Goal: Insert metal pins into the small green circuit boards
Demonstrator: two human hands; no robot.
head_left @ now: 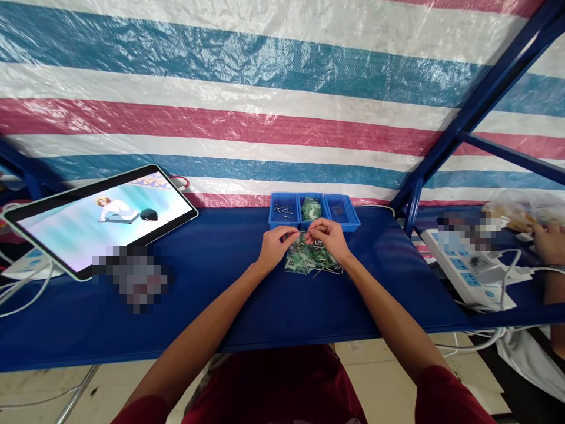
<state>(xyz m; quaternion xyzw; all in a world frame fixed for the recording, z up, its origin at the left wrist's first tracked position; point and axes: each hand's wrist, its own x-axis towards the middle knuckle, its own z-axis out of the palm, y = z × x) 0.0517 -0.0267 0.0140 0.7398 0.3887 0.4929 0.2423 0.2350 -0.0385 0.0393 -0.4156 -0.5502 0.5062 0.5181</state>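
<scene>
My left hand point(277, 244) and my right hand point(329, 238) meet over the table, thumbs and fingers pinched together. Something thin and small spans the gap between the fingertips; its kind cannot be made out. Right below them lies a pile of small clear-and-green packets point(304, 259) mixed with thin metal pins. Just beyond my hands three blue bins stand in a row. Several thin metal pins lie in the left bin point(278, 223), green packets fill part of the middle bin point(304, 225), and the right bin point(351, 226) holds small flat pieces too tiny to name.
A large tablet point(83, 274) playing a cartoon leans at the left, with white cables near it. A blurred-out object point(139, 280) sits before it. On the right are a power strip point(459, 265), a blue metal frame point(415, 206) and another person's hand point(549, 241).
</scene>
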